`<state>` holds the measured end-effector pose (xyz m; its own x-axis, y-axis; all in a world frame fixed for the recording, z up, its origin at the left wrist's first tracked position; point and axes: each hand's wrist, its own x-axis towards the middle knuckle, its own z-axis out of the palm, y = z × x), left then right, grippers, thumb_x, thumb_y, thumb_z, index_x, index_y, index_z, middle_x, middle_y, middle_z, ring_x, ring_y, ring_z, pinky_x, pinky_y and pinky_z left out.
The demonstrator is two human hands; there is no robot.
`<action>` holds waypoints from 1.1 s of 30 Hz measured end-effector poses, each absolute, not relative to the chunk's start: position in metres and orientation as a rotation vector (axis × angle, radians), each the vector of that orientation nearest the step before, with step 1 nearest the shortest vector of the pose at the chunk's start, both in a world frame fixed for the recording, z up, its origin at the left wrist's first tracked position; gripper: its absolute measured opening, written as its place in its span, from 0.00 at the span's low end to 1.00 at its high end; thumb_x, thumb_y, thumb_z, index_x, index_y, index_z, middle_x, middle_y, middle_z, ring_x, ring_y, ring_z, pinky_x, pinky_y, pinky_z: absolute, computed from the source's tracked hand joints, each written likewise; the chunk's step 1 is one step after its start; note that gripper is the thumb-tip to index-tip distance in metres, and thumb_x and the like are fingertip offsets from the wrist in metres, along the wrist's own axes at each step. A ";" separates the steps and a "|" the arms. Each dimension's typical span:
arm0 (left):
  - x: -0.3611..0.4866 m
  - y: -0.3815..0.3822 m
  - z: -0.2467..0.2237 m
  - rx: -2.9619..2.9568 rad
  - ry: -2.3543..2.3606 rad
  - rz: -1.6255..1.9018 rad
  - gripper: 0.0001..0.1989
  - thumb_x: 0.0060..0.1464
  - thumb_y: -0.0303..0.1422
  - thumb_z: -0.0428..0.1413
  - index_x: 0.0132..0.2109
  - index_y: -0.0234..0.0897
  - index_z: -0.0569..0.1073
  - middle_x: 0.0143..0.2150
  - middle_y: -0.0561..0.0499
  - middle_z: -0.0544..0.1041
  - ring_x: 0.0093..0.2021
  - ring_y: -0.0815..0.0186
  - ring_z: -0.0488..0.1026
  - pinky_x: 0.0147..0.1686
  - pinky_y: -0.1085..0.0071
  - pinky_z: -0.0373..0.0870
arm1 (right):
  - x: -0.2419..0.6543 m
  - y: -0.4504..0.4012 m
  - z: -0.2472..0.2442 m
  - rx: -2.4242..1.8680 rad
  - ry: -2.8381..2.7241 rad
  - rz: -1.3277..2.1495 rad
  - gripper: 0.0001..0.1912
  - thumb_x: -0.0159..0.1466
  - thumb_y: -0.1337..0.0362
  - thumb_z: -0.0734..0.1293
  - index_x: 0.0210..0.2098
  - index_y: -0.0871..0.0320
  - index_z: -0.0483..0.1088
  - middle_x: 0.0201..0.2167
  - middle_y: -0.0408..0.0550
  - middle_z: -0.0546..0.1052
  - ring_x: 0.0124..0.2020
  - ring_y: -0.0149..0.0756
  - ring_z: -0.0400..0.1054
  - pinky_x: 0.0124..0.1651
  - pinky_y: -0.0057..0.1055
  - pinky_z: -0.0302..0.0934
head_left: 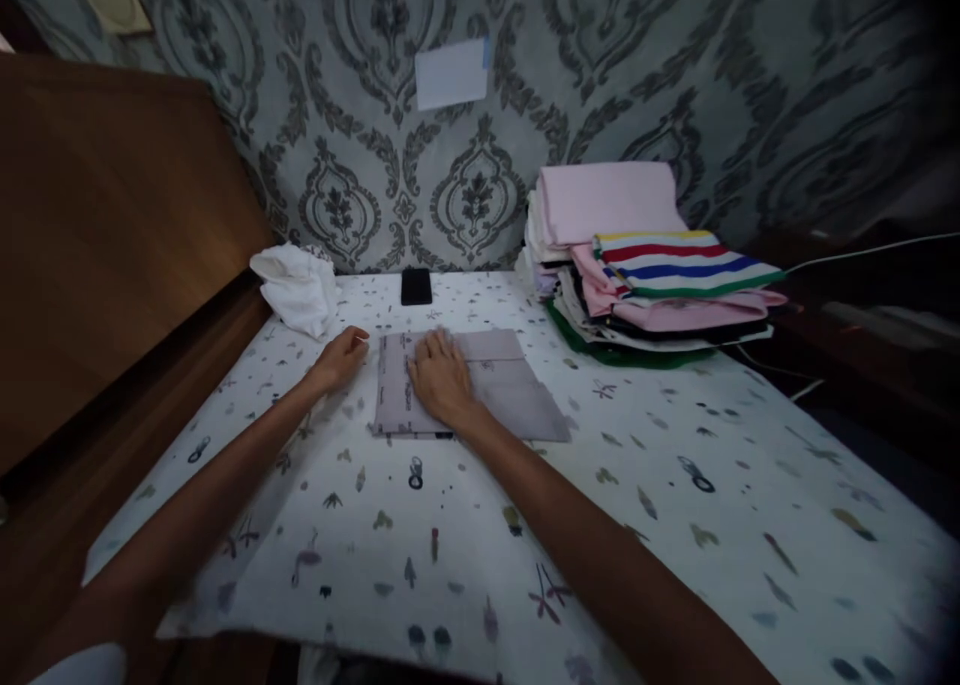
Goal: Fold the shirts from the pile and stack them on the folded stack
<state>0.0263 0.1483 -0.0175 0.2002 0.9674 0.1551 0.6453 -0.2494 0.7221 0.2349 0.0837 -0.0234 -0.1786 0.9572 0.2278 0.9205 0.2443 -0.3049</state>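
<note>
A folded grey-mauve cloth (517, 395) lies flat on the patterned table cover, with dark printed marks along its left part. My right hand (441, 377) rests palm down on the left half of this cloth, fingers stretched out and slightly blurred. Just left of the cloth, my left hand (341, 360) hovers or rests by its edge, apart from it, with loosely bent fingers and nothing visible in them. Whether that hand touches the table cover I cannot tell.
Folded fabrics, with a striped cloth (690, 263) and a pink cloth (611, 200) on top, are stacked at the back right. A black phone (416, 287) and a crumpled white cloth (296, 287) lie near the wall. A brown wooden panel (120, 235) borders the left.
</note>
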 end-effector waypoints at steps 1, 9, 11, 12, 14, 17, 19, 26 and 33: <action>0.031 0.164 -0.017 1.977 1.484 0.812 0.14 0.54 0.38 0.52 0.46 0.38 0.72 0.32 0.54 0.72 0.32 0.64 0.68 0.34 0.69 0.63 | 0.235 0.083 -0.023 -1.688 -2.175 0.102 0.27 0.72 0.64 0.54 0.64 0.75 0.62 0.71 0.69 0.56 0.74 0.52 0.41 0.73 0.48 0.32; 0.059 0.219 -0.021 2.066 1.243 0.708 0.07 0.44 0.37 0.58 0.29 0.38 0.73 0.27 0.53 0.72 0.31 0.64 0.67 0.35 0.68 0.63 | 0.238 0.088 -0.025 -1.736 -2.178 0.338 0.31 0.73 0.56 0.54 0.68 0.72 0.57 0.72 0.67 0.54 0.74 0.50 0.41 0.72 0.48 0.36; 0.060 0.221 -0.022 2.049 1.189 0.693 0.08 0.44 0.38 0.58 0.29 0.38 0.71 0.27 0.54 0.71 0.30 0.65 0.66 0.34 0.69 0.63 | 0.239 0.088 -0.024 -1.727 -2.187 0.348 0.31 0.73 0.56 0.53 0.68 0.72 0.57 0.72 0.68 0.54 0.75 0.50 0.40 0.72 0.49 0.36; 0.060 0.222 -0.022 2.041 1.162 0.690 0.09 0.45 0.38 0.58 0.29 0.38 0.71 0.27 0.54 0.71 0.30 0.65 0.66 0.33 0.69 0.64 | 0.238 0.088 -0.023 -1.730 -2.189 0.355 0.32 0.73 0.55 0.53 0.68 0.72 0.57 0.72 0.68 0.54 0.75 0.50 0.40 0.73 0.49 0.36; 0.060 0.223 -0.021 2.030 1.111 0.685 0.10 0.46 0.40 0.57 0.30 0.38 0.69 0.27 0.54 0.70 0.30 0.66 0.65 0.33 0.70 0.64 | 0.238 0.087 -0.021 -1.742 -2.193 0.365 0.32 0.73 0.55 0.53 0.68 0.73 0.57 0.72 0.68 0.53 0.75 0.51 0.39 0.73 0.49 0.35; 0.061 0.223 -0.020 2.032 1.047 0.662 0.10 0.49 0.40 0.55 0.31 0.38 0.66 0.26 0.56 0.66 0.28 0.68 0.63 0.32 0.71 0.62 | 0.237 0.086 -0.019 -1.765 -2.200 0.387 0.33 0.74 0.55 0.52 0.68 0.74 0.56 0.72 0.68 0.52 0.75 0.51 0.38 0.73 0.48 0.34; 0.061 0.224 -0.018 2.049 1.016 0.637 0.10 0.50 0.40 0.54 0.32 0.39 0.65 0.26 0.57 0.64 0.28 0.68 0.62 0.31 0.72 0.61 | 0.238 0.085 -0.018 -1.763 -2.201 0.401 0.33 0.74 0.55 0.52 0.69 0.74 0.56 0.72 0.68 0.52 0.75 0.51 0.38 0.73 0.47 0.33; 0.063 0.229 -0.015 2.169 1.016 0.546 0.10 0.53 0.40 0.53 0.32 0.39 0.64 0.26 0.57 0.63 0.29 0.67 0.59 0.32 0.71 0.57 | 0.239 0.085 -0.019 -1.743 -2.189 0.404 0.32 0.73 0.55 0.52 0.68 0.73 0.56 0.72 0.68 0.52 0.75 0.50 0.39 0.73 0.47 0.34; 0.067 0.225 -0.010 2.204 1.189 0.599 0.09 0.56 0.41 0.53 0.33 0.42 0.67 0.28 0.55 0.68 0.32 0.63 0.64 0.37 0.69 0.60 | 0.239 0.086 -0.022 -1.740 -2.181 0.382 0.33 0.73 0.55 0.52 0.68 0.73 0.56 0.72 0.67 0.53 0.75 0.50 0.39 0.73 0.49 0.34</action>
